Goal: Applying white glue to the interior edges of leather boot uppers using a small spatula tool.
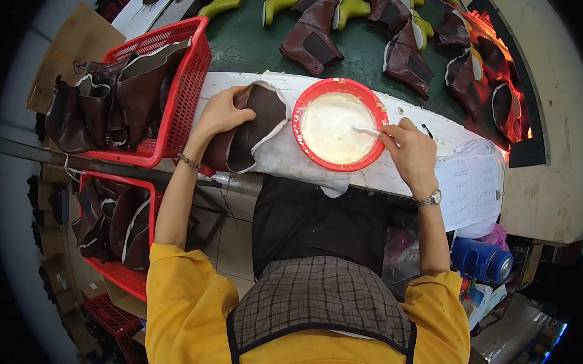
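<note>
A brown leather boot upper (265, 120) with a pale lining edge lies on the white bench. My left hand (226, 112) grips its left side, thumb on top and fingers around the far edge. To its right stands a red bowl (305, 141) full of creamy white paste (331, 125). My right hand (412, 152) is closed on the handle of a small white brush (365, 129), whose tip dips into the paste. The bristles are hidden in it. A whitish cloth (297, 163) lies under the upper and bowl, hanging over the bench's near edge.
Red baskets (199, 75) of brown uppers stand on the left, one above the other. Beyond the bench, a green conveyor belt (243, 44) carries brown uppers and lime-yellow boot forms (350, 9) toward a glowing heater (515, 110). Papers (467, 190) and a blue flask (480, 260) are at right.
</note>
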The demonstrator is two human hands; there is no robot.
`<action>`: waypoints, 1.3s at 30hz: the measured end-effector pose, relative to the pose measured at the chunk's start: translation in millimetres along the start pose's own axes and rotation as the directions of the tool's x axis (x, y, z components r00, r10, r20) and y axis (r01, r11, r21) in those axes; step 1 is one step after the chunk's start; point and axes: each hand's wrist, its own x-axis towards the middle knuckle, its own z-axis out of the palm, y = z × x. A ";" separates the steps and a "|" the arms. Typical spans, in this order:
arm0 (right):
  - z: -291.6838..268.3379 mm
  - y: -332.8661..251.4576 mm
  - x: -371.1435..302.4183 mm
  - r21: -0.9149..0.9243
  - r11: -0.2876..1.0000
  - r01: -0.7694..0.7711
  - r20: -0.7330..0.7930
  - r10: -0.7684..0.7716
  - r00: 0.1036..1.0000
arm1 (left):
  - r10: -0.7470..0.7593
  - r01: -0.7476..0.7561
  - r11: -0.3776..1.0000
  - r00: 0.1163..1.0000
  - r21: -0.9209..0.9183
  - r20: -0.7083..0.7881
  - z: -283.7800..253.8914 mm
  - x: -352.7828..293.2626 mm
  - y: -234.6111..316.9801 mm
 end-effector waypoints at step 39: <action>-10.1 -61.6 75.2 0.642 0.601 0.476 -0.341 -0.333 0.879 | 0.039 0.315 0.631 0.900 -0.708 0.435 -66.7 -61.3 80.9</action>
